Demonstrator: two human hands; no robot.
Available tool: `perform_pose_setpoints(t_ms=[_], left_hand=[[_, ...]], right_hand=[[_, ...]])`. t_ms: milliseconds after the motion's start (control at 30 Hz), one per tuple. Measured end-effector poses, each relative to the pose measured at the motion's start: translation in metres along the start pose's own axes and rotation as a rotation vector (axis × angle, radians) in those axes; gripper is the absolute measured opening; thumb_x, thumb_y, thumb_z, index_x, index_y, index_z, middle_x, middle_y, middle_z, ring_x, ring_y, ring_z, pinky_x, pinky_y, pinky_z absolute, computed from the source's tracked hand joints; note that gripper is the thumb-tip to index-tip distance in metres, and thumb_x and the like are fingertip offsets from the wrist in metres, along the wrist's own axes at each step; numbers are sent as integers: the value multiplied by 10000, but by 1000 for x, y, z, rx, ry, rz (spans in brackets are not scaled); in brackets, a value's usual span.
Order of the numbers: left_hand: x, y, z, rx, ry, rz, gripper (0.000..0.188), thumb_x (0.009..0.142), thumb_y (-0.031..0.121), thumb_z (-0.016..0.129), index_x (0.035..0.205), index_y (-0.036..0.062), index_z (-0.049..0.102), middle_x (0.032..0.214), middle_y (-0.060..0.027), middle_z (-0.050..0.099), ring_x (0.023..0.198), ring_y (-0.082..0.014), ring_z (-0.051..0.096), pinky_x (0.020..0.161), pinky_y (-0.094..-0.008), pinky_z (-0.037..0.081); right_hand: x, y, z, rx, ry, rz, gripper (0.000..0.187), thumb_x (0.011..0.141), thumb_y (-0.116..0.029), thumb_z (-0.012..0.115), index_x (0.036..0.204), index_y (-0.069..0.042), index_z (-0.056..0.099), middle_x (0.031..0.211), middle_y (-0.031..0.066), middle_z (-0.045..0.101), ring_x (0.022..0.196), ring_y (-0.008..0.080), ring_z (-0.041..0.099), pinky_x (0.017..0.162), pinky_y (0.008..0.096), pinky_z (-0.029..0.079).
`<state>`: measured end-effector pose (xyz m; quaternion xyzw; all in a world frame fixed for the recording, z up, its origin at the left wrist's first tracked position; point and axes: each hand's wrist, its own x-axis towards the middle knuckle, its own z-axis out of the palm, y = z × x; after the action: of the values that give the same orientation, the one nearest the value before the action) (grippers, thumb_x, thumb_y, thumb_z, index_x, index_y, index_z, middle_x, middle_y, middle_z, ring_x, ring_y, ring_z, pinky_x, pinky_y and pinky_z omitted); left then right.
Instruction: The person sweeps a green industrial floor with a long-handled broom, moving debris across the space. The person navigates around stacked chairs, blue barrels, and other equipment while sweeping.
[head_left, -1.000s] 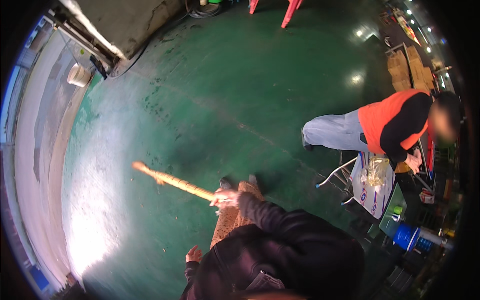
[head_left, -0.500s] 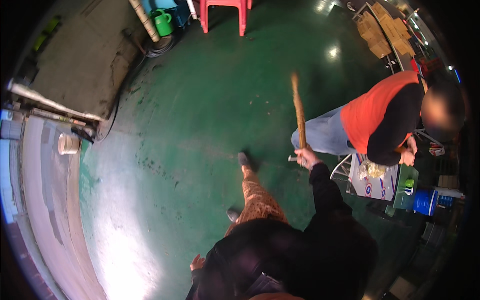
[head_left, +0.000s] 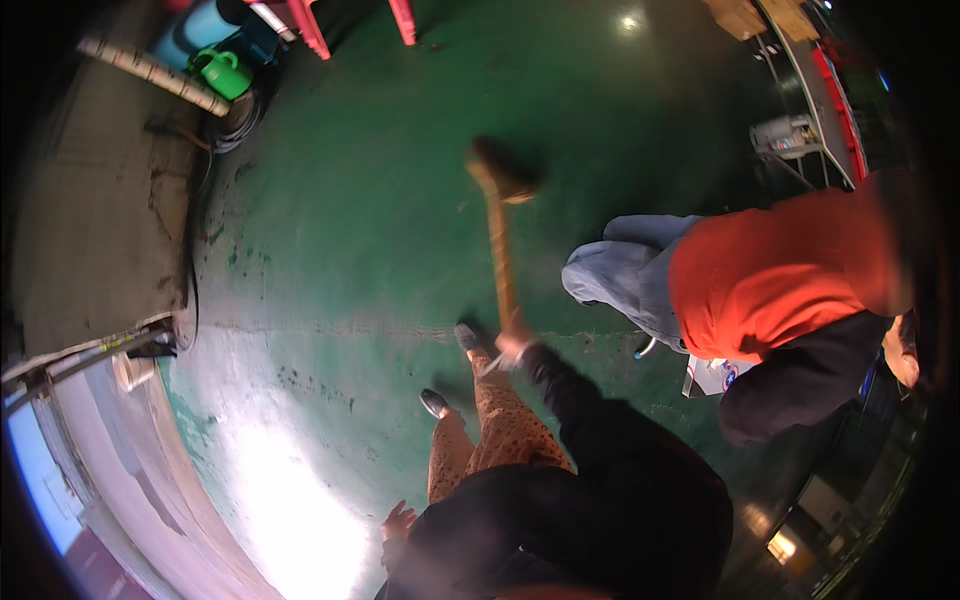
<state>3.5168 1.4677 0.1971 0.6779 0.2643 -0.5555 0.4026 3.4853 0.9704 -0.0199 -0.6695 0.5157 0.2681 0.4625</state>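
My right hand (head_left: 514,342) grips the end of a broom (head_left: 500,245), its straw-brown handle pointing away from me. The dark, blurred broom head (head_left: 500,170) sits at the far end, over the green floor. A small pale, thin thing (head_left: 488,368) sticks out by the same hand; I cannot make out its kind. Low on the left, beside my dark jacket, hangs my left hand (head_left: 398,522), fingers loosely apart and holding nothing.
A person in an orange top (head_left: 770,275) bends over at the right, partly hiding a small table (head_left: 706,377). Far left are a green watering can (head_left: 222,74) and a striped pole (head_left: 155,76). A white bucket (head_left: 130,372) stands by the left ledge. Red chair legs (head_left: 308,28) show at the top.
My right hand and the broom have swung left, and the broom head now shows. My view has turned and moved forward. The person in orange has leaned further over the table.
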Motion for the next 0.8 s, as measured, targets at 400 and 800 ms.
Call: perform_pose_setpoints(t_ms=[400,800], left_hand=[[108,211,23,265,56,167,361,720,87,563,1080,70,540,811,-74,607,742,-135,590,635,-236,484],[252,458,42,895,8,392,394,666,173,592,1055,110,574,890,-53,627,754,-110,581,684,-230,453]], right_hand=[[-93,-167,-86,1018,-898,-64,228,750,-141,550,556,-93,440,497,-19,391,396,76,362,388,206,298],[-53,-58,-286,1410,295,-119,100,678,-79,561,653,-8,495,523,50,458,374,149,432,333,274,353]])
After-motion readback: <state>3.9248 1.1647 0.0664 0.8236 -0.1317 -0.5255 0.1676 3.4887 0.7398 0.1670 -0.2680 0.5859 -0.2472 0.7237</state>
